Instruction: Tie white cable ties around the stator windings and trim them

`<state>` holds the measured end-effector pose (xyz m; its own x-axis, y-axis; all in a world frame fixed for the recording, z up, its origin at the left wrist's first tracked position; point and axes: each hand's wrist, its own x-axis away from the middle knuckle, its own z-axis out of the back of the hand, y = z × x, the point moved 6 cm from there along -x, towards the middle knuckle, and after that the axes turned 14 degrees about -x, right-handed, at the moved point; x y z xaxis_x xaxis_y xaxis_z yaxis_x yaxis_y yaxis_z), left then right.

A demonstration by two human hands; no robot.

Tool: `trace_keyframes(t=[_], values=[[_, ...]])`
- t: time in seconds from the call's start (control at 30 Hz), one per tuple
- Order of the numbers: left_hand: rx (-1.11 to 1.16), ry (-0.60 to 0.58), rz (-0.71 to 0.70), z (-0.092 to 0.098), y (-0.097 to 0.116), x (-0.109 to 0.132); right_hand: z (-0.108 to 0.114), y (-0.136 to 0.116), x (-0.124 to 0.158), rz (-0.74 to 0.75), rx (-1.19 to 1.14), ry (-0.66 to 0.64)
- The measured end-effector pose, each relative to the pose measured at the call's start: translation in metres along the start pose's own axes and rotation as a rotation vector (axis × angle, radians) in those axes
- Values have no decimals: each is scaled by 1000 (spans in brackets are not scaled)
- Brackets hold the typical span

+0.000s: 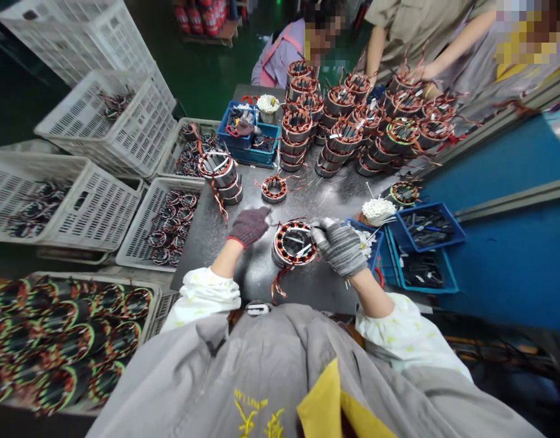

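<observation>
A stator (294, 243) with copper windings stands upright on the dark metal table in front of me. White strips lie in its opening, and reddish lead wires hang from its near side. My right hand (341, 246), in a grey striped glove, is at the stator's right rim with its fingers closed; what they pinch is hidden. To the left of the stator is my left hand (251, 227) in a dark maroon glove, apart from it. Its fingers are drawn together, and anything between them is too small to name. A low wound stator (274, 189) lies just beyond.
Stacked stators (298, 131) fill the table's far side, where co-workers' arms (430, 70) reach in. A short stack (220, 176) stands at left. Blue bins (428, 228) and a bundle of white sticks (379, 211) are at right. White crates (156, 225) of stators line the left.
</observation>
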<state>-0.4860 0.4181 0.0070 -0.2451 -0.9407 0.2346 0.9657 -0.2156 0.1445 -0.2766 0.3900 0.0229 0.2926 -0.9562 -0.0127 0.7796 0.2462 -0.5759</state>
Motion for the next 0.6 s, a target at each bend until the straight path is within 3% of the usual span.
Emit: trace_keyframes(t=[0.07, 0.2, 0.27, 0.33, 0.43, 0.53, 0.6], values=[[-55, 2, 138, -8, -15, 12, 1, -21, -13, 50, 105, -113], [-12, 298, 142, -4, -1, 43, -17, -56, -38, 185, 287, -413], [16, 249, 115, -12, 11, 49, -30, -60, -38, 227, 312, -511], [49, 130, 132, -24, 16, 48, -40, -57, -31, 222, 304, -510], [81, 34, 166, -36, 13, 45, -42, -43, -28, 96, 94, -288], [95, 26, 178, -39, 9, 47, -21, -11, -36, -186, -498, 172], [83, 78, 161, -32, 9, 51, -12, 9, -39, -301, -800, 368]])
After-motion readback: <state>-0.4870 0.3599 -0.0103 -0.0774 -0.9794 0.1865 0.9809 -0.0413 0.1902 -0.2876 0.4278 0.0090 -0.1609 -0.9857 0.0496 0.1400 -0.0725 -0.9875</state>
